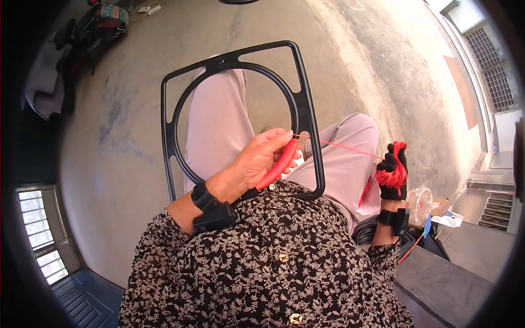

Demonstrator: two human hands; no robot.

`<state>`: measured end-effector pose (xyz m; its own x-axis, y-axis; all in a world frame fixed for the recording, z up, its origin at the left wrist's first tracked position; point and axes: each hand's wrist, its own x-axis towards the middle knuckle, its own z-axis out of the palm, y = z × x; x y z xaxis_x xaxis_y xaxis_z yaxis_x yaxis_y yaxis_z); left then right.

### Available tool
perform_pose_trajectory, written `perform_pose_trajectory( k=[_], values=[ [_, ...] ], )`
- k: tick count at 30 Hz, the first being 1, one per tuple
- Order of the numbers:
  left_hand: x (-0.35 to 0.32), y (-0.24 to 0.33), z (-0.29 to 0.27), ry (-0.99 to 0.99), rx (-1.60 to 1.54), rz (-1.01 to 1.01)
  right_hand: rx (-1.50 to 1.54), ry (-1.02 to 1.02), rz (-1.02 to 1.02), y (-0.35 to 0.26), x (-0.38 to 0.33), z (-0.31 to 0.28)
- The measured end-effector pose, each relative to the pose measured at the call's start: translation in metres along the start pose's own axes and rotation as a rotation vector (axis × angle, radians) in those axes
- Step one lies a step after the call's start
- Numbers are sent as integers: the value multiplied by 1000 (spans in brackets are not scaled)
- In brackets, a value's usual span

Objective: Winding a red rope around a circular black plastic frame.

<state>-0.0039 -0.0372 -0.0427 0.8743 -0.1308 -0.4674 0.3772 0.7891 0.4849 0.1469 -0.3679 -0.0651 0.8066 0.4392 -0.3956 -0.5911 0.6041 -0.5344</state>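
A black frame (169,126), square outside with a round ring inside, rests on my lap. My left hand (261,158) grips its lower right part, where red cord (279,164) is wound tightly around the ring. A thin red strand (350,148) runs taut from there to my right hand (392,172), which wears a black glove and is closed on a bundle of the same red cord. Black bands sit on both wrists.
Bare concrete floor (339,60) lies ahead. Dark bags and cloth (82,38) are piled at the far left. A clear plastic bag (420,202) and black hose sit beside my right hip, by a grey step (437,268).
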Motion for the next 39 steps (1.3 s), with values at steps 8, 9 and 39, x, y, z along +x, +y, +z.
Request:
perform_pose_trajectory(
  k=[8,9,39],
  values=[
    [0,4,5,28,41,-8,-1362,136,-598,29,17,58],
    [-1,2,6,31,53,-14,-1533,71,-834,38,23,68],
    [5,-5,-3,26,26,82,-911,-242,174,108,-7,145]
  ],
)
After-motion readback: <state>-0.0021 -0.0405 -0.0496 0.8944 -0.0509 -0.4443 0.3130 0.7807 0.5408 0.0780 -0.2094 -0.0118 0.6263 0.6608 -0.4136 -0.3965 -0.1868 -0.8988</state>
